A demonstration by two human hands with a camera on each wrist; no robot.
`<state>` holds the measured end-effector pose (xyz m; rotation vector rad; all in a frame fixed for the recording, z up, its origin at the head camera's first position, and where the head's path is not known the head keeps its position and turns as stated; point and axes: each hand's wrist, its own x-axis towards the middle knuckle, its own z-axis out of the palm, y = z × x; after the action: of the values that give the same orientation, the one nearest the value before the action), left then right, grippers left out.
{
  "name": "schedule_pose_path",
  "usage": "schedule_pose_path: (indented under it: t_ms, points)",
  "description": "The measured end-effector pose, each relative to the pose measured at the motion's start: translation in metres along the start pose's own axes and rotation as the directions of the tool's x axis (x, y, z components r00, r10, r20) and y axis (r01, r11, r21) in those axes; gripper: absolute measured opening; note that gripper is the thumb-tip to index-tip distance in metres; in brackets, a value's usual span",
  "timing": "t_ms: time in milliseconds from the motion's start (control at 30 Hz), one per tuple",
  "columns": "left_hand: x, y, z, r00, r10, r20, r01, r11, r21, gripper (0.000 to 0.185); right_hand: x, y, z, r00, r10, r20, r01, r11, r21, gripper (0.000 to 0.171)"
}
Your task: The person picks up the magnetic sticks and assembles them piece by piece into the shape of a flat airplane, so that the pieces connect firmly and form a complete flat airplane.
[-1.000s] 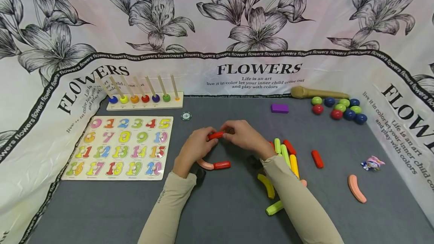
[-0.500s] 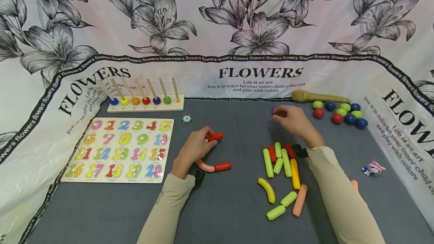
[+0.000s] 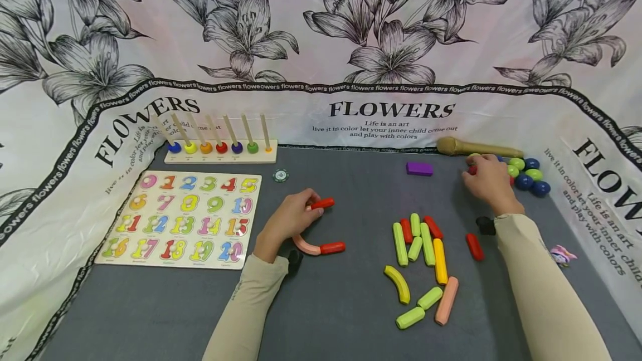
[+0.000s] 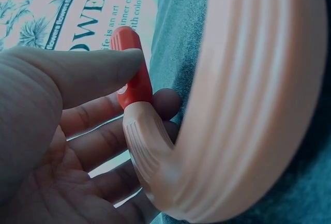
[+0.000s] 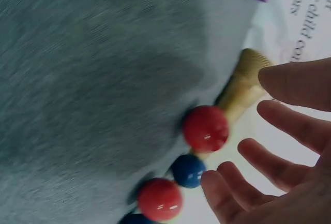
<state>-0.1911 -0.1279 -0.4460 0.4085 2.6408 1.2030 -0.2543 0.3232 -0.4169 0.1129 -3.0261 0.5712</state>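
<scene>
At the left-centre of the grey table, my left hand (image 3: 291, 216) pinches a red stick piece (image 4: 132, 69) between thumb and fingers. In the left wrist view a ribbed pink curved piece (image 4: 145, 131) joins its lower end. The far end of this curved shape carries another red piece (image 3: 332, 247). My right hand (image 3: 491, 181) is over the ball group at the back right, fingers spread and loosely bent. In the right wrist view a red ball (image 5: 206, 129) and a blue ball (image 5: 188, 170) lie just beyond its fingertips; nothing is gripped.
Several green, red, yellow and pink sticks (image 3: 427, 245) lie right of centre. A number board (image 3: 180, 219) and peg stand (image 3: 220, 155) stand left. A purple block (image 3: 419, 169), poker chip (image 3: 281, 175), wooden microphone-like piece (image 3: 478, 148) and small figurine (image 3: 563, 255) are around.
My right hand has left the red piece at the left hand, swept right past the purple block and reached the balls. My left hand keeps its hold on the red piece.
</scene>
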Motion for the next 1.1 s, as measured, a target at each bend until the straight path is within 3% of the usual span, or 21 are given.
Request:
schedule_pose_path:
  t_ms: [167,367,600,833,1100]
  points:
    - [0.000,0.001,0.000,1.000,-0.002,-0.003,0.002,1.000,0.008,0.023,-0.005,0.011,0.004,0.999,0.007,0.054,-0.005,1.000,-0.025,0.039]
    - [0.000,0.001,-0.001,1.000,-0.009,-0.001,0.009,1.000,0.010,0.024,-0.004,0.020,0.008,0.999,-0.052,0.016,0.052,0.999,-0.003,0.037]
    - [0.001,0.001,-0.001,1.000,-0.014,0.004,0.014,1.000,0.007,0.024,-0.004,0.020,0.008,1.000,-0.014,0.021,0.013,1.000,0.023,0.041]
    - [-0.001,0.002,-0.001,1.000,-0.015,0.004,0.015,1.000,0.014,0.022,-0.010,0.009,0.014,0.999,0.031,-0.033,-0.028,0.994,0.102,0.038]
    - [0.000,0.004,0.002,1.000,-0.026,0.011,0.026,1.000,0.013,0.024,-0.015,-0.018,0.020,0.997,0.072,0.021,-0.075,0.984,0.160,0.039]
